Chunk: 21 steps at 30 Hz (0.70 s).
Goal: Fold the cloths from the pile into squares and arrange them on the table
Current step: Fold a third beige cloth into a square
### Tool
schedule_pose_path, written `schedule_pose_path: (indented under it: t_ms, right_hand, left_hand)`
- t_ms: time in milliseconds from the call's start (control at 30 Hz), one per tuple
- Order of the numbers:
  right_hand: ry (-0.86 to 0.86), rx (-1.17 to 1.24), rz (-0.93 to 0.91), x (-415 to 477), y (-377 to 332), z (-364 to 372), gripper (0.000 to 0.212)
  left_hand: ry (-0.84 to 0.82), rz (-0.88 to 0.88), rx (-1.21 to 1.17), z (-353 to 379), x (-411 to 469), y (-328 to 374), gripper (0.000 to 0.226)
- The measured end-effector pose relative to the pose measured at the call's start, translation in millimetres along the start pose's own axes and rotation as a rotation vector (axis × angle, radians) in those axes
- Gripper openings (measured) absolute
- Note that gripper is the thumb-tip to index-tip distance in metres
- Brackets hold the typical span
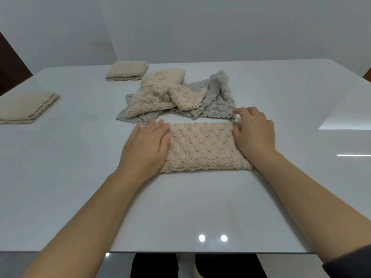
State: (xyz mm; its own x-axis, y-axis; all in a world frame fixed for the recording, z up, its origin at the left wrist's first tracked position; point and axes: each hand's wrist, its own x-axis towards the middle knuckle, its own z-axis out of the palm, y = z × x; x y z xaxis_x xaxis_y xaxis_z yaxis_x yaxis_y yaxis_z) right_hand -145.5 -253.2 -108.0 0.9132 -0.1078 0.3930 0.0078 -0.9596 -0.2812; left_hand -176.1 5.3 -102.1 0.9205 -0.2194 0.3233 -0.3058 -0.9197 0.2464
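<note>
At counter (180, 207) middle, just before pile (160, 95): beige folded cloth (202, 147). Left end pinned under flat left hand (146, 145); right hand (254, 131) curled at right end, grip unclear. Risk: plush layers sliding on glossy top, skewing square.

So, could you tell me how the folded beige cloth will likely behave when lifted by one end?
Probably floppy: the pile slumps in soft creases, so the beige cloth should droop and unfold. Its fluffy texture looks light, and the glossy table may let it slide.
</note>
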Motion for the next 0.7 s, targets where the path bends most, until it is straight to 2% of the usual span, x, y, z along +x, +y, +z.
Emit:
schedule_pose_path:
  t_ms: [67, 133, 233, 300, 433, 533, 700]
  right_hand:
    - [-0.015, -0.009, -0.011, 1, 2, 0, 0.036]
    - [-0.017, -0.023, -0.029, 2, 3, -3, 0.036]
    - [0.015, 0.0, -0.06, -1, -3, -18, 0.047]
    - [-0.015, 0.037, -0.154, -7, -22, -30, 0.051]
    - [-0.334, 0.058, -0.347, -27, -79, -25, 0.056]
    - [-0.48, -0.008, -0.336, -30, -87, -1, 0.059]
    - [-0.51, -0.047, -0.283, -25, -71, 8, 0.061]
  left_hand:
    - [-0.224, -0.069, 0.044, 6, -1, -4, 0.057]
    - [-0.289, -0.095, 0.111, 10, 0, -8, 0.062]
    - [-0.296, -0.11, 0.145, 9, 0, -4, 0.063]
    - [-0.289, -0.114, 0.156, 10, -1, -2, 0.063]
    - [-0.272, -0.109, 0.161, 9, -1, -4, 0.062]
    - [-0.269, -0.119, 0.163, 10, -1, -4, 0.06]
    - [-0.275, -0.157, 0.159, 10, -1, -5, 0.063]
